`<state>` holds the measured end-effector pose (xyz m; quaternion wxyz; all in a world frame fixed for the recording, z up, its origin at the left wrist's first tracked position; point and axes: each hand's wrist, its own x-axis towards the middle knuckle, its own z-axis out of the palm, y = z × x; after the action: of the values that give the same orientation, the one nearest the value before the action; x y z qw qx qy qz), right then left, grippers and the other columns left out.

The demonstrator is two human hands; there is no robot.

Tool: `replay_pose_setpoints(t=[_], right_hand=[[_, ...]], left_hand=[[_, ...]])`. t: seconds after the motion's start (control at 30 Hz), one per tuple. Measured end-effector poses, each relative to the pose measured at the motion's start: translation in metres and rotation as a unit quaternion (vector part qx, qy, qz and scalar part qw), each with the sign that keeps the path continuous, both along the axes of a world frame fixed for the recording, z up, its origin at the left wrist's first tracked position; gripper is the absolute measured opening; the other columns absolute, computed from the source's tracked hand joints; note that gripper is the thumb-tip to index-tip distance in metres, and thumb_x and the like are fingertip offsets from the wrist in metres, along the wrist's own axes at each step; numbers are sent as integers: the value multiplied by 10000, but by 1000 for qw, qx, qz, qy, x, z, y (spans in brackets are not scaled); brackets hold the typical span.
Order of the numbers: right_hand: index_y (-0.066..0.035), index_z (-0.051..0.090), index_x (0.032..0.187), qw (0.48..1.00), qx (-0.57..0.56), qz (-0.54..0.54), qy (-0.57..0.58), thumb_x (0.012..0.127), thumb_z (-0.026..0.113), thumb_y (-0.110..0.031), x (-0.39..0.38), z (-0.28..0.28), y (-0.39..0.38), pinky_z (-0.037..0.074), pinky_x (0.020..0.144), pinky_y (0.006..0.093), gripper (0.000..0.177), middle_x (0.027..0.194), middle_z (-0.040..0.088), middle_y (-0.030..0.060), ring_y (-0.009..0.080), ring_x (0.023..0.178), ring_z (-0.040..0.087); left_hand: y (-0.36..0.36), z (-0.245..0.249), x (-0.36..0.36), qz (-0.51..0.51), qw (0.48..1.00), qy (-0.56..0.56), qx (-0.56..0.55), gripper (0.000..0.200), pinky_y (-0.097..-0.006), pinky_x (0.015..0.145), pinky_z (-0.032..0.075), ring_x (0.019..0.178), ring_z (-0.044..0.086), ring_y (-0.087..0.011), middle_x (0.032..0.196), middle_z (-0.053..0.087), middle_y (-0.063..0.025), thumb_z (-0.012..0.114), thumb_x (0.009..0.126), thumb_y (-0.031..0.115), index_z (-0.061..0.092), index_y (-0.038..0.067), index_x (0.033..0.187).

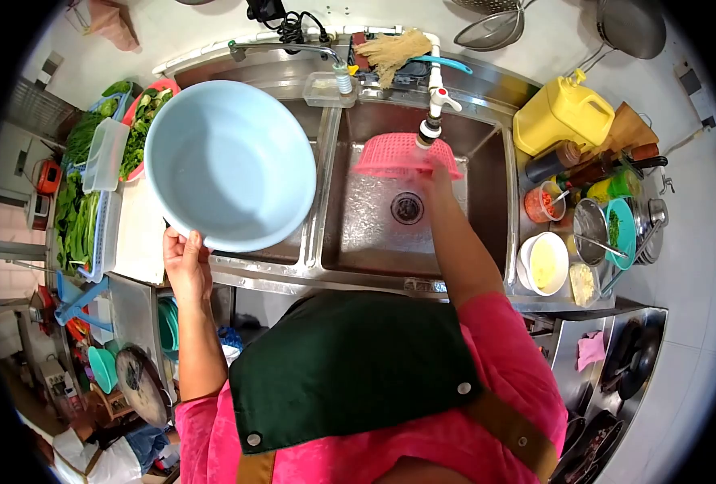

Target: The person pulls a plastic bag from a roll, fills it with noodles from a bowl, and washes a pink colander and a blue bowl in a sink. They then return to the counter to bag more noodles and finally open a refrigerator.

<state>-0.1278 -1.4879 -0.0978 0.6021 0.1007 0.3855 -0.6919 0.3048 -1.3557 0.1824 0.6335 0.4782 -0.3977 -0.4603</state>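
Observation:
A large light-blue basin (229,165) is tilted over the left sink bowl, its inside facing me. My left hand (187,260) grips its lower rim, with the thumb on the near side. In the right sink bowl (366,234) a pink perforated basket (390,153) stands tipped under the white tap (430,121). Water runs there. My right hand (436,179) is at the basket's near right side, its fingers blurred and partly hidden by splashing, closed on the basket's edge. The drain (407,208) lies just in front of the basket.
Leafy greens in baskets (76,218) stand at the left, beside a clear plastic container (106,157). On the right are a yellow jug (564,117), a tub of chopped red pieces (542,203), white bowls (545,262) and a teal bowl (621,234). A metal faucet (293,48) spans the sink's back.

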Motion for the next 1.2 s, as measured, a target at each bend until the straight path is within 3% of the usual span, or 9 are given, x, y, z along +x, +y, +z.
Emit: replay_pose_setpoints(t=[0.07, 0.1, 0.13, 0.27, 0.33, 0.47, 0.6, 0.9, 1.2], right_hand=[[-42, 544, 907, 999, 29, 3, 15, 819, 478, -200, -6, 21, 10, 466, 576, 310, 192, 849, 583, 76, 192, 712, 565], [-33, 545, 911, 934, 28, 136, 328, 821, 475, -209, 0, 68, 42, 459, 535, 299, 210, 849, 584, 77, 190, 683, 567], [-25, 546, 915, 756, 25, 254, 602, 823, 471, -219, 4, 95, 60, 452, 493, 287, 228, 850, 585, 77, 188, 654, 570], [-15, 505, 1024, 970, 82, 15, 229, 848, 449, -232, -13, 94, 67, 483, 612, 294, 285, 916, 584, 95, 216, 757, 584], [-9, 478, 1097, 980, 110, -155, -60, 865, 435, -240, -23, 91, 71, 503, 692, 298, 331, 960, 584, 107, 234, 825, 593], [-9, 402, 1176, 993, -120, 6, -1, 888, 400, -275, -33, 38, 115, 395, 891, 442, 393, 1150, 495, 108, 240, 1071, 468], [-148, 354, 1245, 992, 31, 44, 114, 873, 424, -342, -46, -49, 130, 393, 870, 468, 426, 1172, 468, 112, 278, 1040, 476], [3, 425, 1165, 990, 48, 1, 134, 877, 384, -400, -54, 52, 179, 389, 889, 419, 497, 1176, 475, 138, 263, 1044, 483], [-74, 365, 1233, 991, -51, 7, 121, 874, 327, -444, -68, 128, 240, 349, 934, 433, 517, 1232, 433, 96, 255, 1108, 430]], left_hand=[[1, 1, 1, -4, 1000, 1, -8, 132, -160, 553, 408, 597, 453, -45, 708, 443, 53, 584, 785, 68, 477, 91, 859], [3, 1, 4, -5, 1000, 0, -8, 136, -161, 557, 408, 601, 456, -45, 708, 445, 53, 586, 784, 67, 477, 90, 861], [4, 1, 6, -5, 1000, 0, -7, 140, -161, 560, 407, 605, 458, -44, 708, 448, 52, 588, 783, 67, 476, 89, 863], [11, 0, 12, -3, 1000, -2, -5, 151, -160, 560, 402, 611, 456, -39, 710, 450, 52, 595, 780, 68, 474, 86, 869], [11, -3, 18, -19, 1000, -7, -9, 158, -163, 560, 402, 618, 457, -36, 723, 466, 48, 598, 779, 68, 473, 83, 874], [10, -3, 8, -21, 1000, -7, -6, 161, -165, 568, 410, 631, 469, -39, 739, 474, 47, 600, 779, 70, 474, 82, 878], [6, -4, 6, -41, 999, -5, -22, 138, -185, 654, 422, 686, 486, -47, 753, 480, 43, 578, 789, 46, 475, 75, 875], [7, -17, 56, 90, 994, 59, -29, 99, -250, 731, 452, 769, 548, -117, 847, 572, -43, 534, 812, 50, 485, 61, 898], [22, -19, 185, 338, 934, 111, 32, 186, -300, 680, 472, 777, 544, -207, 872, 543, -105, 528, 802, 107, 484, -13, 938]])
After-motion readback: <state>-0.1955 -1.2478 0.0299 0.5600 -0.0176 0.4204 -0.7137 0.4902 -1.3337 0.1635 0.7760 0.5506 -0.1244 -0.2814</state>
